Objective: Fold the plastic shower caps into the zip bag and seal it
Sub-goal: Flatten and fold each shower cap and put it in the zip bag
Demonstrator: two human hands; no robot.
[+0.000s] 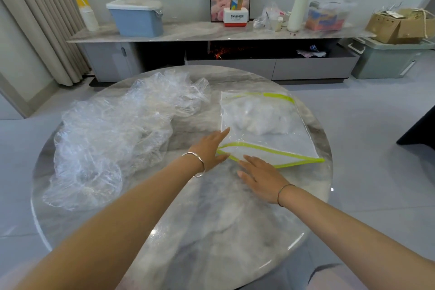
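A clear zip bag [270, 139] with a lime-green zip strip lies on the right half of the round marble table [188, 219]. Its mouth faces me and gapes open. A wad of folded white shower caps [261, 117] sits inside it. A large heap of loose, crumpled clear shower caps [110, 134] covers the table's left half. My left hand [209, 148] lies flat with straight fingers on the bag's left edge near the mouth corner. My right hand [261, 175] rests flat on the table, fingertips touching the near green strip.
Behind the table runs a low TV cabinet [211, 33] carrying a blue lidded bin [137, 17], a Panasonic box, a white roll and bags. A cardboard box and a grey crate stand at the far right. Grey tile floor surrounds the table.
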